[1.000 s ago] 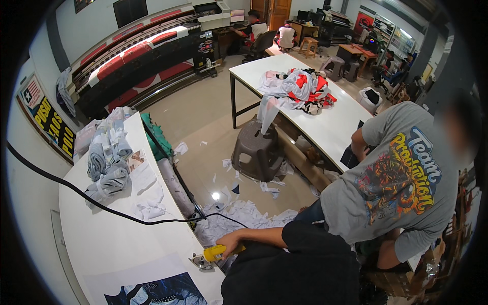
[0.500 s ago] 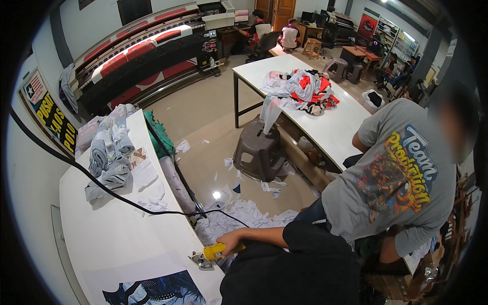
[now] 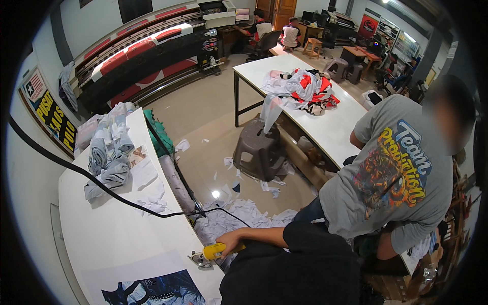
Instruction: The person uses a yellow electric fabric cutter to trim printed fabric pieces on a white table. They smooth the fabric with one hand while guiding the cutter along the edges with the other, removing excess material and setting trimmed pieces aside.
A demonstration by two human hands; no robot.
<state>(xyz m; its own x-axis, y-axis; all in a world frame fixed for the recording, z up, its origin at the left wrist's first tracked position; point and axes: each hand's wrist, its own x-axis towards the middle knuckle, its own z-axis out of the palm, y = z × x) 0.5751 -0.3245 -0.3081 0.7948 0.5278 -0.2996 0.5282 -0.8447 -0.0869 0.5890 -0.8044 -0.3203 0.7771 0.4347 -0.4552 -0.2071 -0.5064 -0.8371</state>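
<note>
My right hand is closed around the yellow grip of a handheld electric cloth cutter. The cutter's metal foot rests at the edge of the white table, beside a sheet with a dark blue printed pattern. A white margin surrounds the print. Of my left hand, only a sliver of skin seems to show at the lower edge, by the print; its fingers are hidden. My black sleeve fills the lower middle.
A black cable arcs across the table. Grey rolled cloth lies at its far end. White scraps cover the floor by the table. A brown stool stands beyond. Close on my right is a person in a grey shirt.
The person in grey has leaned slightly, their head and back shifting a little to the left. My right hand and the cutter stay in the same place.
</note>
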